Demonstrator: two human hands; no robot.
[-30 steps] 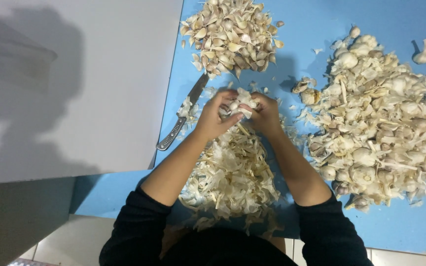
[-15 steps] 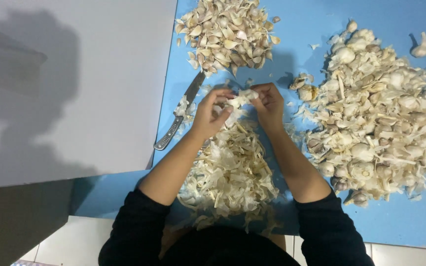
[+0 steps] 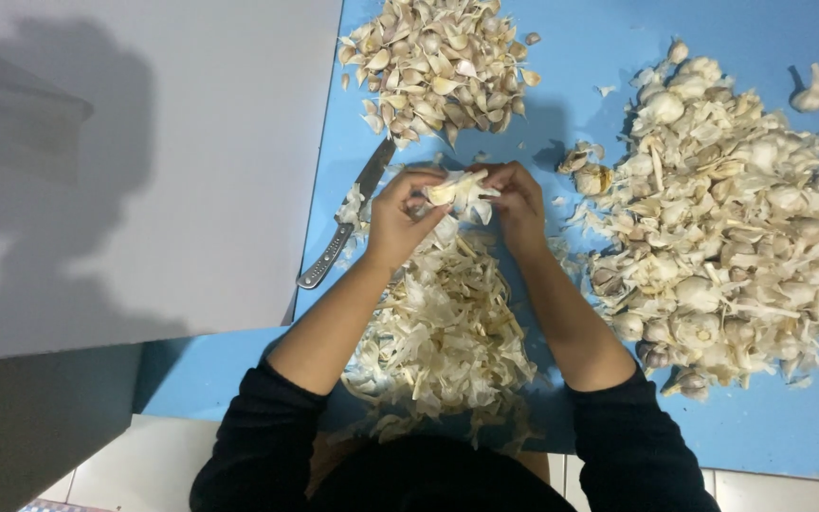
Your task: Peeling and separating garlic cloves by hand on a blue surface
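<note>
My left hand and my right hand meet over the blue sheet, both gripping one garlic bulb with loose papery skin between the fingers. Below the hands lies a pile of peeled-off garlic skins. A heap of separated cloves sits just beyond the hands. To the right spreads a large heap of whole garlic bulbs. A knife with a metal handle lies left of my left hand, untouched.
A grey board covers the left side, its edge beside the knife. A single garlic bulb lies apart at the far right. White floor tiles show at the bottom.
Both hands have kept hold of the bulb and shifted slightly, fingers working at its skin. The piles and the knife have not moved.
</note>
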